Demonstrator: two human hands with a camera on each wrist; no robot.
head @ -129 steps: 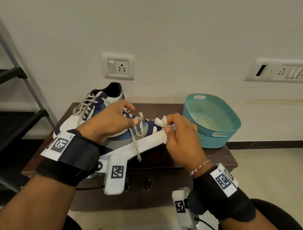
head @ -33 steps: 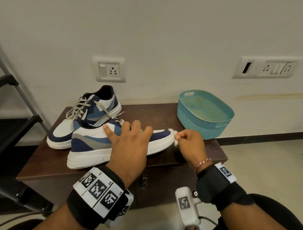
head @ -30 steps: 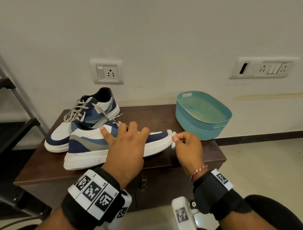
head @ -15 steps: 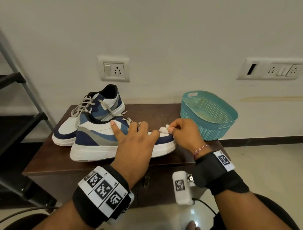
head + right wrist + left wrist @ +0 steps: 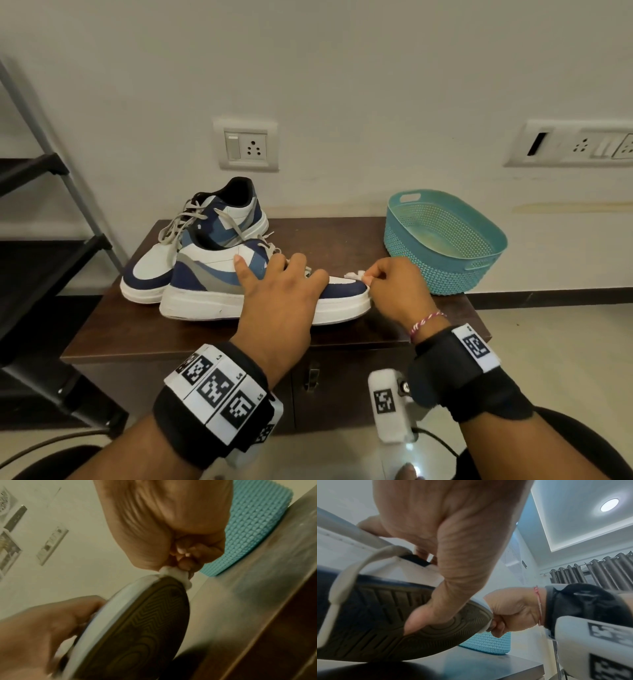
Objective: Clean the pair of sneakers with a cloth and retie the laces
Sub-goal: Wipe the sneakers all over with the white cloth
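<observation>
Two blue, grey and white sneakers stand on a dark wooden cabinet top (image 5: pixel 113 335). My left hand (image 5: pixel 284 287) grips the near sneaker (image 5: pixel 205 294), fingers over the laces. In the left wrist view the thumb (image 5: pixel 423 619) presses its dark sole (image 5: pixel 368 622), which is tipped off the surface at the toe. My right hand (image 5: pixel 376 279) pinches a small bunched white cloth (image 5: pixel 354 275) against the toe's front rim. The right wrist view shows the cloth (image 5: pixel 171 573) on the white sole edge (image 5: pixel 120 601). The far sneaker (image 5: pixel 154 267) lies behind with loose grey laces (image 5: pixel 178 222).
A teal plastic basket (image 5: pixel 445 240) stands at the right end of the cabinet, just behind my right hand. A dark metal shelf rack (image 5: pixel 44 246) stands to the left. Wall sockets (image 5: pixel 248 145) are above the sneakers. The cabinet's front edge runs under my wrists.
The near sneaker went from tipped on its side to sole-down under my left hand. In the last half second my right hand slid the cloth from the toe top to the toe's front edge.
</observation>
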